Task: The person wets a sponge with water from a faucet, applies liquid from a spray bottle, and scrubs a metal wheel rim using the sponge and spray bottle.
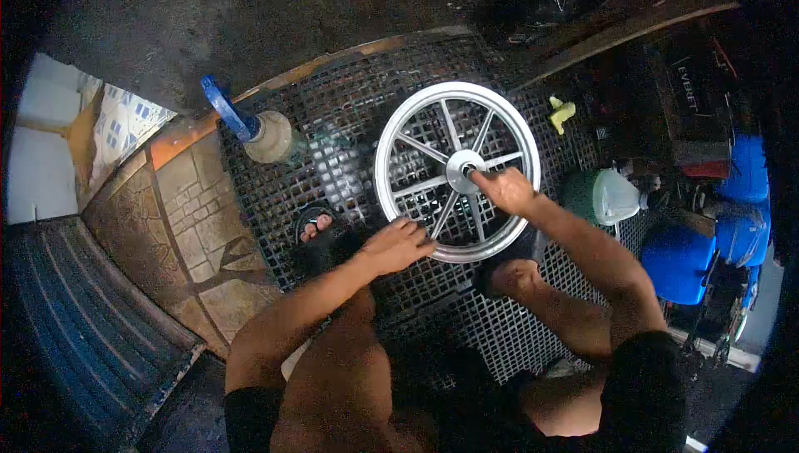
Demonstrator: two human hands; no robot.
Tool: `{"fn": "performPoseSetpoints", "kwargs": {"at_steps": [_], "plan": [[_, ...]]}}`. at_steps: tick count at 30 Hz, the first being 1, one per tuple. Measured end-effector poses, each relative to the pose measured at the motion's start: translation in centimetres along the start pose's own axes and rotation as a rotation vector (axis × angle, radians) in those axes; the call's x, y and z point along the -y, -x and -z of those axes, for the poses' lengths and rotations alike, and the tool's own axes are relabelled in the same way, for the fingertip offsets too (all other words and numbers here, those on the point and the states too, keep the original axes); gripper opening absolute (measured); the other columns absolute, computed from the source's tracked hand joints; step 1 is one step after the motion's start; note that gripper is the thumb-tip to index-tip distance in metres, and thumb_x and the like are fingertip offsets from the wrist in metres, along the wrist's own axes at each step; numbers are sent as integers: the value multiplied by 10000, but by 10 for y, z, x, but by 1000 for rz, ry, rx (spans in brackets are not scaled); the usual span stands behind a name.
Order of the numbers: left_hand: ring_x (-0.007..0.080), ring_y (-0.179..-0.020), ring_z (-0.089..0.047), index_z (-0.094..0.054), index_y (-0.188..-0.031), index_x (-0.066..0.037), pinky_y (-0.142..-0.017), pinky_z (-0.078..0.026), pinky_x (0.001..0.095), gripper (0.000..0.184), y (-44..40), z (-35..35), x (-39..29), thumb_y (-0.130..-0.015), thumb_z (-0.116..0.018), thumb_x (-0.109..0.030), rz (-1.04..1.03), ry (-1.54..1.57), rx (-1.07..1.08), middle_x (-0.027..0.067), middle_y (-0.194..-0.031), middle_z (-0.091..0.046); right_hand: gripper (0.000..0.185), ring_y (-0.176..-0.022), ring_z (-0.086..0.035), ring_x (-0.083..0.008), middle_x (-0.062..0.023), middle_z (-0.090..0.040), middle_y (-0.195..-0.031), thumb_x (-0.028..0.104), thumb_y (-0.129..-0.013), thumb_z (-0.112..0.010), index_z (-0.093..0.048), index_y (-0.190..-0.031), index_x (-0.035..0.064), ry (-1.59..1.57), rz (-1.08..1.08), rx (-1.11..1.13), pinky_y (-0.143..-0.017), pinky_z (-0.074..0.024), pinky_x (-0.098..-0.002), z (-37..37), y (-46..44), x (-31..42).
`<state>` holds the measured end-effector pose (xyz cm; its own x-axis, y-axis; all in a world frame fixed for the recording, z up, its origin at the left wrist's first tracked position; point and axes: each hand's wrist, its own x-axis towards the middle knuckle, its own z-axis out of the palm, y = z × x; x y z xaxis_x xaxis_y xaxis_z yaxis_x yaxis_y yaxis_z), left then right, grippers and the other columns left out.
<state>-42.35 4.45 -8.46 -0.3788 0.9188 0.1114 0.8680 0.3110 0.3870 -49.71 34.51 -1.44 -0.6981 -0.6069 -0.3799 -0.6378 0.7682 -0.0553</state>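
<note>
A silver spoked wheel rim (389, 124) is in front of me above the black grid mat, between my feet. At its near left edge, my left hand (398, 247) is closed over the outer rim, its fingertips partly hidden. My right hand (508, 192) is at the wheel's centre, with the thumb reaching to the opening of the hub (460, 162). The other fingers are curled, and whatever they may hold is hidden. The spokes look bare and shiny, and no tyre is fitted.
A beige container with a blue handle-like piece (225, 108) stands left of the wheel. A yellow sponge-like piece (562, 113) lies to the right, near a clear bottle of green liquid (612, 195). Blue jugs (678, 263) stand farther right. The grid mat (333, 112) meets tiles at left.
</note>
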Motion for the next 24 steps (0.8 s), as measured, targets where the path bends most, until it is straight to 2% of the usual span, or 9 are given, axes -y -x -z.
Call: {"fn": "performPoseSetpoints", "kwargs": {"at_steps": [3,7,8,9,13,16,19,22,24], "plan": [[258,-966,-598,-643,-1198,-250,-852,-459,378,355,-5,3,0,-882,-503,-168,56,67,53,65,-934,-608,302,-700,-696,-266,-128,-679,-1031,230,-933,-496,-542,-1227,179,35,99,256,-565,-572,-425,30,-15,-10],[269,-936,-595,-651,-1192,-271,-835,-459,394,350,-6,-3,-2,-892,-497,-176,70,17,27,76,-912,-600,318,-543,-657,-256,-107,-689,-820,210,-937,-493,-535,-1253,196,190,89,397,-473,-542,-404,82,-11,-18],[271,-940,-595,-649,-1196,-267,-837,-458,401,350,-8,0,-2,-896,-492,-176,52,-1,17,78,-915,-599,350,-480,-625,-253,-98,-648,-672,170,-928,-508,-530,-1276,196,225,12,252,-431,-514,-404,71,1,-34],[273,-943,-594,-648,-1200,-263,-840,-456,407,351,-9,3,-3,-900,-488,-175,34,-19,7,80,-919,-599,383,-399,-528,-204,-70,-566,-596,125,-947,-490,-476,-1327,172,188,105,-131,-366,-461,-358,79,14,-43],[290,-1005,-593,-597,-1285,-250,-878,-448,429,410,-18,33,0,-909,-464,-154,-38,-99,216,123,-1053,-611,204,-591,-633,-300,-161,-613,-715,60,-860,-606,-587,-1062,44,32,-132,-135,-562,-533,-410,137,79,-57],[333,-1038,-592,-568,-1320,-231,-899,-452,484,429,-15,72,6,-912,-464,-151,-97,-103,225,157,-1127,-609,157,-641,-663,-271,-188,-635,-778,26,-865,-608,-601,-1021,5,-104,-162,-298,-592,-542,-376,155,139,-76],[316,-1035,-618,-584,-1294,-198,-889,-493,440,419,-24,129,4,-878,-543,-182,-128,-75,226,131,-1074,-627,195,-715,-675,-334,-190,-672,-859,52,-877,-610,-641,-1068,76,-438,-505,-423,-675,-543,-410,158,192,-83],[289,-978,-669,-611,-1231,-150,-819,-542,364,343,-67,217,-6,-895,-591,-215,-75,-9,370,125,-1030,-673,220,-648,-685,-246,-156,-686,-883,6,-892,-586,-626,-1100,66,-732,-675,-565,-599,-552,-361,118,216,-87],[321,-960,-671,-617,-1211,-127,-808,-542,396,307,-89,248,-5,-930,-576,-243,-8,133,243,154,-1062,-677,218,-627,-686,-213,-146,-690,-878,6,-890,-591,-616,-1100,60,-955,-808,-640,-565,-557,-355,77,224,-83]]}}
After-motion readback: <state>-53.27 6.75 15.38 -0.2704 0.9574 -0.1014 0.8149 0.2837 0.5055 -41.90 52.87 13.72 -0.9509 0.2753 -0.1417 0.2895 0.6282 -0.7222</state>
